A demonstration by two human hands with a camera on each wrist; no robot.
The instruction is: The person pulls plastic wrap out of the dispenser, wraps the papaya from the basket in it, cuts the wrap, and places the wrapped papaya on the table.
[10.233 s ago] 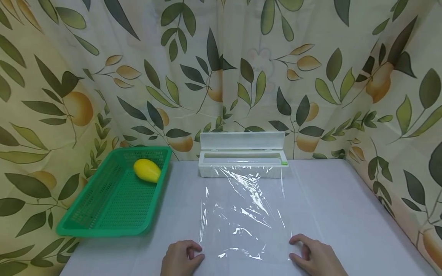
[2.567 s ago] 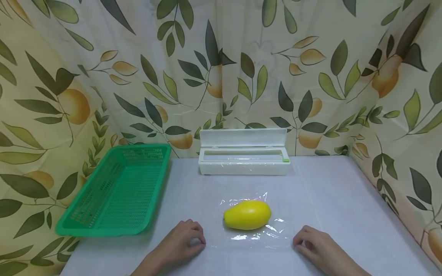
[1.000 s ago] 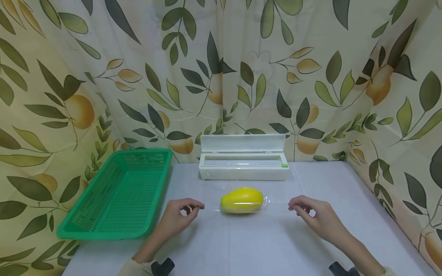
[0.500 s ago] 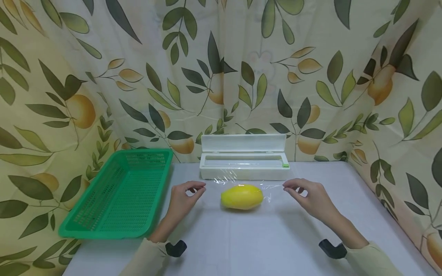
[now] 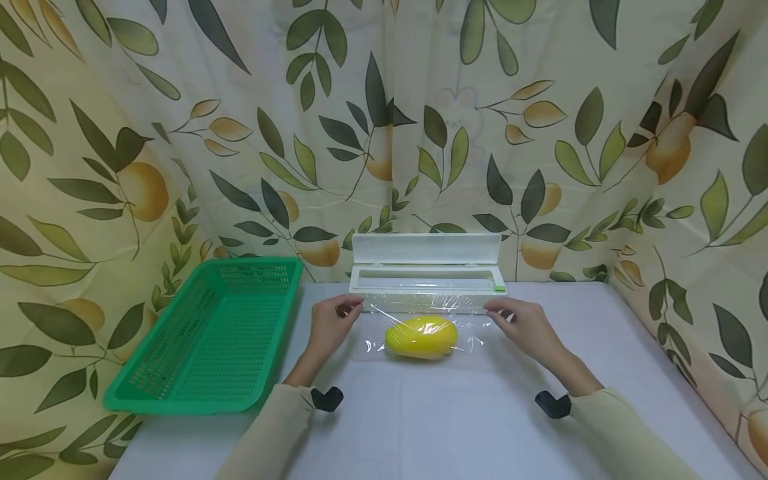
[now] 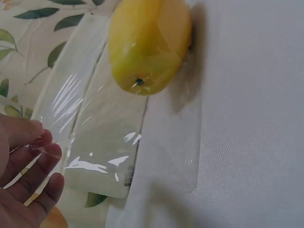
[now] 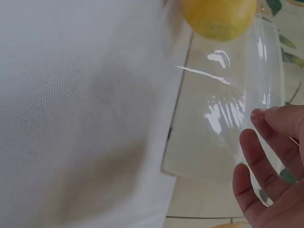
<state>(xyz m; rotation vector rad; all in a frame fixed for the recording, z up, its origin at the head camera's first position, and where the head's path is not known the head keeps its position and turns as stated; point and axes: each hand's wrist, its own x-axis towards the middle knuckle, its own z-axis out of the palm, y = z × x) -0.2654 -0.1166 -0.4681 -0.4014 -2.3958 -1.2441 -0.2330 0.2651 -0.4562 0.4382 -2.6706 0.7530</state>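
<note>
A yellow mango-like fruit (image 5: 421, 337) lies on its side mid-table, with clear plastic wrap (image 5: 474, 340) around it and folded over its top. Its small dark stem scar shows in the left wrist view. My left hand (image 5: 333, 323) pinches one corner of the wrap between thumb and fingers, left of the fruit. Opposite it, my right hand (image 5: 522, 327) pinches the other corner. Both hands hold the film's edge up in front of the white wrap dispenser (image 5: 372, 301), whose lid stands raised. In the wrist views the film (image 6: 95, 164) is stretched and creased.
A green plastic basket (image 5: 198, 405) with slotted walls stands on the left of the white-covered table (image 5: 432, 427). A leaf-and-fruit patterned curtain (image 5: 420, 187) closes off the back and both sides. A green slider (image 5: 499, 289) sits at the dispenser's right end.
The fruit left the basket and came onto the wrap. From the table's front, both hands have carried the film's near edge up and over the fruit, toward the dispenser, drawing slightly closer together.
</note>
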